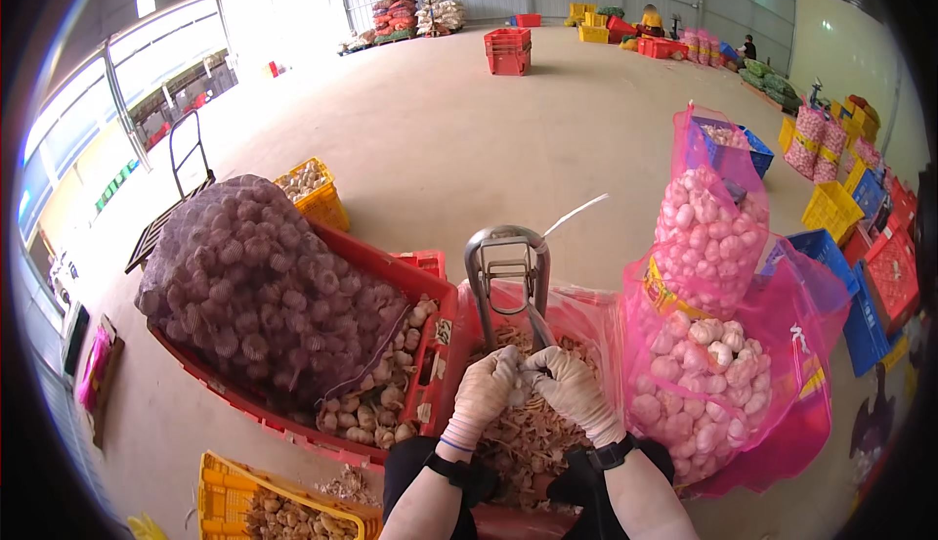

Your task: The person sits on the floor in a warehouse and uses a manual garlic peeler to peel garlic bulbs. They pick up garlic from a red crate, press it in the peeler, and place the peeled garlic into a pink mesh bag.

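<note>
My left hand (484, 386) and my right hand (569, 384), both in pale work gloves, meet in front of me. A small pale lump, seemingly a garlic bulb (519, 395), shows between them, mostly hidden by the fingers. My left hand closes around it. The fingertips of my right hand reach it, but their grip is hidden. Just beyond my hands rises a bent metal tube frame (476, 283) with a flat metal strip slanting down toward them. Beneath lies a red tub lined with clear plastic (593, 313), holding dry garlic skins and stalks (524, 441).
At left, a purple mesh sack of garlic (249, 283) leans in a red crate (440, 335) with loose bulbs. Pink mesh sacks of garlic (703, 379) stand at right. A yellow crate (220, 496) is front left. Stacked red crates (507, 52) and people are farther off.
</note>
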A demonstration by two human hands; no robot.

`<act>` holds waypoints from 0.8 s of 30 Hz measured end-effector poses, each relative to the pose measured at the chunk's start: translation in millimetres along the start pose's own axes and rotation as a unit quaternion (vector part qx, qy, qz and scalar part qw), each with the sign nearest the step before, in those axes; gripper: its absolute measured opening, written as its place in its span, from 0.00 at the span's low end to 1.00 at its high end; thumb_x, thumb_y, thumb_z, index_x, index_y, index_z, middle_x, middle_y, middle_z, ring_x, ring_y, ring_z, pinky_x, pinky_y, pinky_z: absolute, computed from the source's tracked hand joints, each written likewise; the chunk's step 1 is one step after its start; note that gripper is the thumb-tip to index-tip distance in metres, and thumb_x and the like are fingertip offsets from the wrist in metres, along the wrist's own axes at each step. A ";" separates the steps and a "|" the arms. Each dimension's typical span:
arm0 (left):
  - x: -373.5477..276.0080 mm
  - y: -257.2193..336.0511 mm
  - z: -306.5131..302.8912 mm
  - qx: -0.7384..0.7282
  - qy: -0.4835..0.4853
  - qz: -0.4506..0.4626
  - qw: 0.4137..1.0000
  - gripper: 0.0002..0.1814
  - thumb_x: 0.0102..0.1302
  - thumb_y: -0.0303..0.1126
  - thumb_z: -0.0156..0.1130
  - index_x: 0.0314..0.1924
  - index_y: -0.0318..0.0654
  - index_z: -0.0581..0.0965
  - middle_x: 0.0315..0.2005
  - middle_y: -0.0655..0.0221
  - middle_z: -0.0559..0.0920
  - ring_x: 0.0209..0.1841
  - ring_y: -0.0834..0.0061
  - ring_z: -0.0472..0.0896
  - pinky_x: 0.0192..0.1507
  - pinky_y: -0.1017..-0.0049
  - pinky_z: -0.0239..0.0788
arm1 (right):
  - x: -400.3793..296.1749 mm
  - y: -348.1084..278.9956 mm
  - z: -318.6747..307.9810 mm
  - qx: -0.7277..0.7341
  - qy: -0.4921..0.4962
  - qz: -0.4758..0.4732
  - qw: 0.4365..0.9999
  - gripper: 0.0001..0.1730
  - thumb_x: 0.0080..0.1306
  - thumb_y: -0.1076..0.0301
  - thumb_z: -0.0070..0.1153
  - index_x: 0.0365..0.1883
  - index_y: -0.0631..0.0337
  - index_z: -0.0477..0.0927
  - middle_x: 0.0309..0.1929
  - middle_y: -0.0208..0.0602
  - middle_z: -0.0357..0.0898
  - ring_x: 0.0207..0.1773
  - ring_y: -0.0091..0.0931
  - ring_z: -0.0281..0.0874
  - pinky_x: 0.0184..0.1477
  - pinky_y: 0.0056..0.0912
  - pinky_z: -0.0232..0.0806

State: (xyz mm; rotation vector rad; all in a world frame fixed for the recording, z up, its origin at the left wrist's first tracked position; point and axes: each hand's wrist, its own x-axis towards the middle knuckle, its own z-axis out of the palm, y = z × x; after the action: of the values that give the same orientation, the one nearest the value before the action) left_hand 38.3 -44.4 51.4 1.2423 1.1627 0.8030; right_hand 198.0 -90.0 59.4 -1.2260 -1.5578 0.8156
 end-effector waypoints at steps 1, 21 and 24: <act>-0.6 -1.2 -0.3 -0.002 0.002 0.003 1.000 0.20 0.76 0.47 0.51 0.40 0.36 0.80 0.26 0.76 0.78 0.28 0.86 0.73 0.32 0.81 0.67 | -0.2 -0.6 2.1 -0.008 0.008 0.006 1.000 0.07 0.65 0.73 0.60 0.42 0.62 0.80 0.36 0.40 0.83 0.40 0.32 0.83 0.45 0.33 0.72; 8.6 -7.7 7.0 -0.620 -0.196 -0.071 0.756 0.29 0.70 0.62 0.51 0.43 0.40 0.77 0.32 0.68 0.80 0.34 0.73 0.81 0.32 0.73 0.71 | 2.5 16.4 6.9 -0.076 0.018 0.175 0.981 0.10 0.70 0.64 0.55 0.44 0.59 0.81 0.39 0.37 0.84 0.42 0.29 0.81 0.47 0.34 0.72; -3.2 9.4 4.6 -0.633 -0.138 -0.056 0.759 0.27 0.69 0.60 0.54 0.44 0.41 0.77 0.32 0.67 0.81 0.34 0.68 0.82 0.26 0.71 0.72 | 0.3 4.1 -1.7 -0.258 -0.106 0.231 0.932 0.18 0.69 0.52 0.50 0.44 0.56 0.80 0.44 0.47 0.83 0.50 0.47 0.79 0.51 0.47 0.70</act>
State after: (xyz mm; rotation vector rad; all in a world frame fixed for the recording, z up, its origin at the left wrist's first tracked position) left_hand 43.1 -46.9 60.9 0.1080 0.2282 0.9845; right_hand 200.9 -88.7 56.4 -1.9973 -1.7490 0.8808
